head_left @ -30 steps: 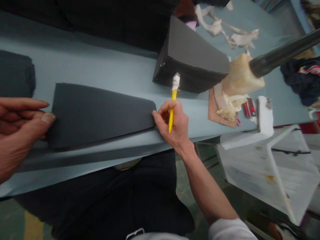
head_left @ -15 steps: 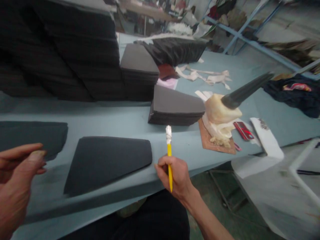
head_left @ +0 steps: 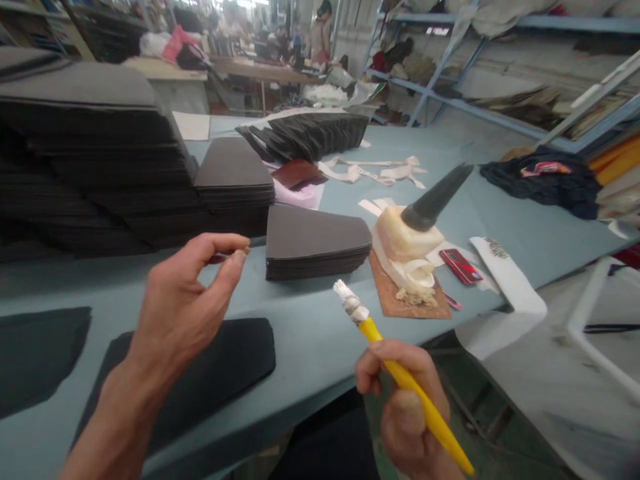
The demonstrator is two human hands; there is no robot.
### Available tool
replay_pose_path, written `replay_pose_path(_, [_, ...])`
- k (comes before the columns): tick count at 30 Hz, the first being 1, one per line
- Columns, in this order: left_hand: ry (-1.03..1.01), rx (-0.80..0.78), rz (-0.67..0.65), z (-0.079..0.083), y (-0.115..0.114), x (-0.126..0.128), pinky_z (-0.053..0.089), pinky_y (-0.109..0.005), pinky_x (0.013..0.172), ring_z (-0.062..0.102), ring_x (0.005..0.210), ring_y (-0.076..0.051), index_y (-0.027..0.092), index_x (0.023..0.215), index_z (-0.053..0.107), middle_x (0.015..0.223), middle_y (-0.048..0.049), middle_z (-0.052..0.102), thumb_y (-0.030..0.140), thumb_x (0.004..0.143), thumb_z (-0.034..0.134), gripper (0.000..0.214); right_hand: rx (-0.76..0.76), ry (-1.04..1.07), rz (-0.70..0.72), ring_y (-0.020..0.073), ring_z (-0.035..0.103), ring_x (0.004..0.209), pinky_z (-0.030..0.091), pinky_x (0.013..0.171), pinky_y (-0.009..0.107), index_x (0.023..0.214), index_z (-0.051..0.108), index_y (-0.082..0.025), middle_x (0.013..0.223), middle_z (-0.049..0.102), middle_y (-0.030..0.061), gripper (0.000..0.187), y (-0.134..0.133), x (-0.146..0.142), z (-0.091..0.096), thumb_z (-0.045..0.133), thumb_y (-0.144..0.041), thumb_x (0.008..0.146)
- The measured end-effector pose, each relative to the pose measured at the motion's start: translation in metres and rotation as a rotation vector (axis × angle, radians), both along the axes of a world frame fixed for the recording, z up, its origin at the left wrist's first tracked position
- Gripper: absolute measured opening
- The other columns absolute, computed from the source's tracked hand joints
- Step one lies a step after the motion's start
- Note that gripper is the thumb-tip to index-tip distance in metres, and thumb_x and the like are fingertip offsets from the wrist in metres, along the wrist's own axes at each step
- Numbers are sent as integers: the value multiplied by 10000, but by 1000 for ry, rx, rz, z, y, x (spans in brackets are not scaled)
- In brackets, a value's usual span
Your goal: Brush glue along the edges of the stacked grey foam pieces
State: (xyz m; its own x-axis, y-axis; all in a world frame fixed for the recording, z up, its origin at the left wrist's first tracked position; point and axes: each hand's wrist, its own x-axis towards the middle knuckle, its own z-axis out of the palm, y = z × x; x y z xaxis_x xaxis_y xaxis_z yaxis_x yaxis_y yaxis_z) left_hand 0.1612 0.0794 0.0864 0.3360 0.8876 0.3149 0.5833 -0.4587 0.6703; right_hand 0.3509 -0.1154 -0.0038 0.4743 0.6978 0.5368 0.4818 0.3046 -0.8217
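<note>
My right hand (head_left: pixel 407 400) grips a brush (head_left: pixel 413 387) with a yellow handle and a white, crusted, wrapped tip, held above the table's front edge. My left hand (head_left: pixel 187 293) is raised with thumb and forefinger pinched together, nothing visible between them. It hovers above a dark, tapered flat piece (head_left: pixel 240 353), which it partly hides. Just right of its fingertips sits a low stack of dark grey tapered pieces (head_left: pixel 317 233). Another flat dark piece (head_left: pixel 40 353) lies at the left.
Tall stacks of dark pieces (head_left: pixel 95 160) and a smaller stack (head_left: pixel 233 167) stand behind. A yellowish block with a black cone (head_left: pixel 435 200) rests on a brown board (head_left: pixel 390 303). Beside it are a red case (head_left: pixel 460 267) and a white strip (head_left: pixel 507 273). Shelving (head_left: pixel 450 100) stands behind.
My left hand has moved right and forward, from the left flat piece towards the low stack. My right hand, still holding the brush, has shifted right and turned it. The view has tilted up.
</note>
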Motion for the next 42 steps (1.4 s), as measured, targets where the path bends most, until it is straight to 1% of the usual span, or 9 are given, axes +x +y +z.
replay_pose_path(3, [-2,28,-211,4,23,28,562,-361,988,724,1049,-244,260,1137,752,1156,-40,808,434,985,556,303,76,68,6,155,537,482,426,443,258,1210,690,-333,647,629,-32,340,13,15,12,418,-519,1126])
replay_pose_path(10, [237,55,-573,11,79,86,529,-333,869,704,899,-204,206,1069,762,1022,-38,795,322,906,509,322,101,336,-50,142,545,552,462,515,248,1023,701,-264,659,669,-23,342,45,40,34,518,-543,1095])
replay_pose_path(12, [279,14,-647,13,94,98,540,-326,891,707,901,-197,203,1049,768,1012,-29,797,293,868,524,317,108,380,-40,129,539,530,450,497,229,979,681,-252,626,656,-36,329,57,45,37,557,-537,1087])
replay_pose_path(15, [243,-195,-730,12,113,108,572,-313,861,719,888,-187,196,1039,765,1025,-33,809,250,817,556,309,117,380,-11,110,518,485,402,444,206,942,675,-239,589,623,-56,308,76,51,42,635,-521,1060])
replay_pose_path(19, [147,-502,-699,8,128,109,609,-304,813,742,896,-185,195,1089,749,1088,-70,820,256,808,609,319,65,310,38,93,481,458,368,411,206,942,721,-229,589,603,-60,317,101,54,50,679,-526,1042])
replay_pose_path(23, [109,-610,-692,6,134,106,616,-301,904,756,981,-184,194,1099,749,1147,-63,816,245,796,586,348,89,241,127,86,495,475,429,467,221,934,757,-230,580,568,-67,299,127,53,58,728,-513,1025])
replay_pose_path(26, [61,-664,-692,4,138,107,616,-309,913,763,974,-195,194,1096,756,1091,-52,817,243,782,567,370,55,166,219,87,479,462,433,467,234,914,754,-226,557,533,-74,336,144,50,63,735,-546,1014])
replay_pose_path(36, [154,-577,-702,7,140,107,606,-320,881,738,989,-231,232,1119,815,1012,-14,798,280,743,600,436,-54,-51,388,105,520,519,470,500,258,879,708,-236,585,515,-65,435,175,43,71,686,-649,1016])
replay_pose_path(42, [121,-584,-698,10,133,110,609,-356,935,746,1015,-248,203,1011,821,910,-8,785,210,750,586,352,-91,-134,456,104,527,531,451,503,261,860,705,-233,598,533,-57,443,183,48,76,674,-641,1029])
